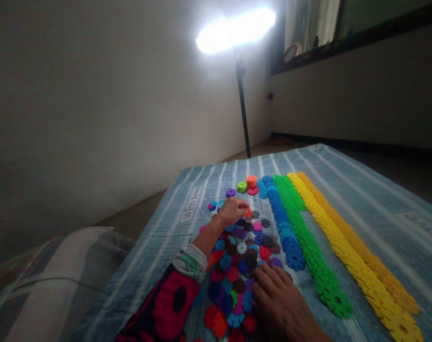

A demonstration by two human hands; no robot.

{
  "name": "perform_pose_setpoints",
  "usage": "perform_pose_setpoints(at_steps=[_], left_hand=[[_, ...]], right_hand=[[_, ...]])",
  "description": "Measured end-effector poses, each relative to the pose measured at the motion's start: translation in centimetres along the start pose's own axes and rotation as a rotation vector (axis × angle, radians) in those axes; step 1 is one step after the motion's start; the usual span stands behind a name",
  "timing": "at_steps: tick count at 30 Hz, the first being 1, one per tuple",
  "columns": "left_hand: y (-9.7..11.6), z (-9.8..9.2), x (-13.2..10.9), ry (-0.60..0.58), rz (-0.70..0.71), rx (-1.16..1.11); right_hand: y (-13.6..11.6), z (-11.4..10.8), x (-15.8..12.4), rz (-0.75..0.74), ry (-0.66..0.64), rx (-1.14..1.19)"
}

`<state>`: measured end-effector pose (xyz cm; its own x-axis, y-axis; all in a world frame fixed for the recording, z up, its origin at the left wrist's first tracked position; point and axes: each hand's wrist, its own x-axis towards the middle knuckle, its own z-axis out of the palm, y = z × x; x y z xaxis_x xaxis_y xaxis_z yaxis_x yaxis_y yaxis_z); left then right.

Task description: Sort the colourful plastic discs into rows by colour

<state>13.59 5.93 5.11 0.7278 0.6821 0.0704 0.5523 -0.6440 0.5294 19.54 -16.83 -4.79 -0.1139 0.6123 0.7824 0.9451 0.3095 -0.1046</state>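
1. By the left hand [233,211], thumb and fingers are brought together over an orange-red notched disc [248,213]; contact is suggested, but whether the disc is truly pinched cannot be told.
2. That disc is placed at the far end of the loose mixed discs [242,247], with dark discs close on its right.
3. The right hand [282,301] is laid palm down at the near right edge of the spread, fingers slightly bent; whether anything is gripped beneath cannot be told.
4. The step in hand is judged to be the singling out of one disc by colour. For the next move, a light fingertip hold and a lift clear of the neighbouring discs are called for.
5. Just beyond the left hand, an orange stack [251,180], a red disc [252,191], a lime-green disc [241,186] and a purple disc [230,192] are set out.
6. To the right, overlapped discs are laid in long bands: blue row [280,216], green row [297,225], yellow row [339,237] and amber row [374,260].
7. Everything is borne on a striped blue cloth [173,247], lit by a lamp [237,31] at the far side.
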Motion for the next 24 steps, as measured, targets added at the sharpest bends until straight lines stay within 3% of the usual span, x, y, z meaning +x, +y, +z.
perform_pose_setpoints(at_steps=[8, 15, 24], left_hand=[[-0.2, -0.6, 7.9, 0.301, -0.192, -0.035], [0.1, -0.9, 13.4, 0.305, -0.214, 0.035], [-0.3, -0.9, 15.7, 0.251, -0.296, 0.123]], right_hand=[[0.1, 0.6, 0.3, -0.015, 0.095, -0.017], [0.6, 1.8, -0.3, -0.090, 0.175, -0.048], [0.9, 3.7, -1.8, -0.123, 0.210, -0.105]])
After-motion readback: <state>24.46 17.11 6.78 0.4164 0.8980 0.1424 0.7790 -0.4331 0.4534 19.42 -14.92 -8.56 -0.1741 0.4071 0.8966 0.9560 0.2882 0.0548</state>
